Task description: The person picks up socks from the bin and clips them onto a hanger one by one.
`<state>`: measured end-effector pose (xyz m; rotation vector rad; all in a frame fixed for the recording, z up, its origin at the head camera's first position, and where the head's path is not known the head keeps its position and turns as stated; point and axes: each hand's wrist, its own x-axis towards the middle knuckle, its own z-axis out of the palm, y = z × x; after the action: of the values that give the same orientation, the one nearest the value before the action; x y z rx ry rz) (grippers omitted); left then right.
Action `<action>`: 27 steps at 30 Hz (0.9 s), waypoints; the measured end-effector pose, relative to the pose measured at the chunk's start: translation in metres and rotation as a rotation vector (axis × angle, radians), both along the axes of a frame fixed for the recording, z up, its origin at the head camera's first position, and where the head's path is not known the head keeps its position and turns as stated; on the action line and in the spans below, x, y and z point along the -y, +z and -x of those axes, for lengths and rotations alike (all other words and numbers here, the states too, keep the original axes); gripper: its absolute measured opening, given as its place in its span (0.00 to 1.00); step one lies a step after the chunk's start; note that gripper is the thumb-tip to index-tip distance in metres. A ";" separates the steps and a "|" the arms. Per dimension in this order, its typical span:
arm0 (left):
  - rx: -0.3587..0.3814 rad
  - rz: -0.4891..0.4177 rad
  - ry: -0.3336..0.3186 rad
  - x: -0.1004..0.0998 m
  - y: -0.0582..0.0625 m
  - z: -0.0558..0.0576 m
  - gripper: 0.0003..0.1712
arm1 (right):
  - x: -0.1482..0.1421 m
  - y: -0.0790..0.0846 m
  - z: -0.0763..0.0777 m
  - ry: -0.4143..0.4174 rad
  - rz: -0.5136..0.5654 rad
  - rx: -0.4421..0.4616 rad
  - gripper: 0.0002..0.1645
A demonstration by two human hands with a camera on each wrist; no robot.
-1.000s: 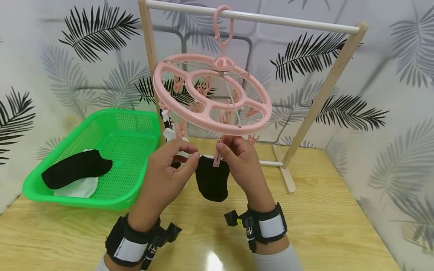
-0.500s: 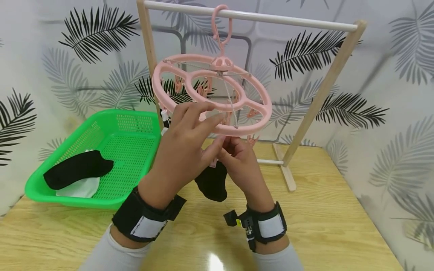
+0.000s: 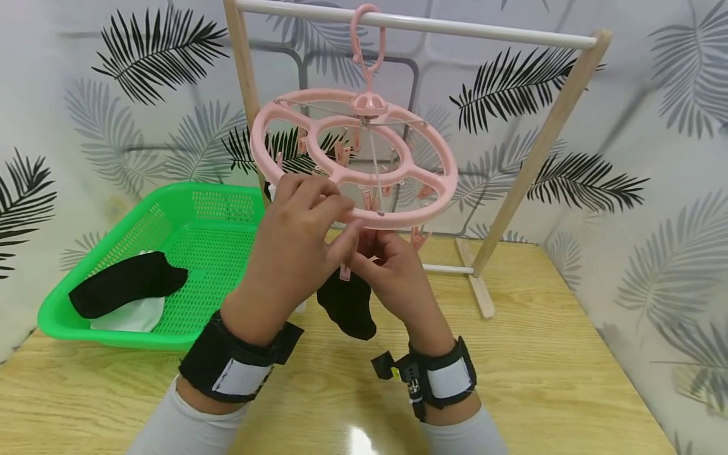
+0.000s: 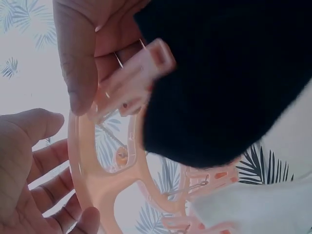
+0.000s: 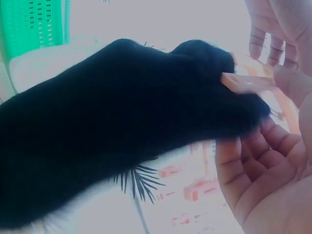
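Observation:
A black sock (image 3: pixel 345 306) hangs below the front rim of a pink round clip hanger (image 3: pixel 392 221). My right hand (image 3: pixel 392 268) pinches a pink clothes peg (image 4: pixel 129 78) at the sock's upper edge. In the right wrist view the thumb lies on that peg (image 5: pixel 246 83), with the fingers under the black sock (image 5: pixel 122 107). My left hand (image 3: pixel 296 240) reaches over the hanger's front left rim, its thumb tip near the right hand. In the left wrist view the left hand (image 4: pixel 36 175) has loosely bent, spread fingers at the rim and its thumb apart from it.
A green basket (image 3: pixel 227 240) at the left holds another black sock (image 3: pixel 127 284) over a white cloth piece (image 3: pixel 133 314). The hanger hooks onto a white rod (image 3: pixel 483 35) between wooden posts (image 3: pixel 540 151). A white sock (image 4: pixel 253 202) hangs further left on the hanger.
My left hand rose from beside the black sock to the hanger's rim. The hanger turned a little, and its front peg and black sock shifted left with the right hand.

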<state>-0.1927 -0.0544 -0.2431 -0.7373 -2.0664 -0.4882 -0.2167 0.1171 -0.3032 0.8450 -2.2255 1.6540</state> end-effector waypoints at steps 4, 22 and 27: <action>0.025 0.000 0.024 0.002 -0.001 0.000 0.14 | -0.001 0.001 -0.001 -0.005 -0.046 -0.001 0.17; 0.131 0.019 0.108 0.005 -0.003 0.001 0.17 | -0.025 0.020 -0.017 -0.066 -0.285 -0.066 0.14; 0.128 -0.024 0.094 0.007 -0.002 0.002 0.19 | -0.043 0.028 -0.026 -0.177 -0.088 -0.216 0.10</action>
<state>-0.1950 -0.0614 -0.2456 -0.6053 -2.2000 -0.5174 -0.1909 0.1597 -0.2747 0.7818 -2.1660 1.3285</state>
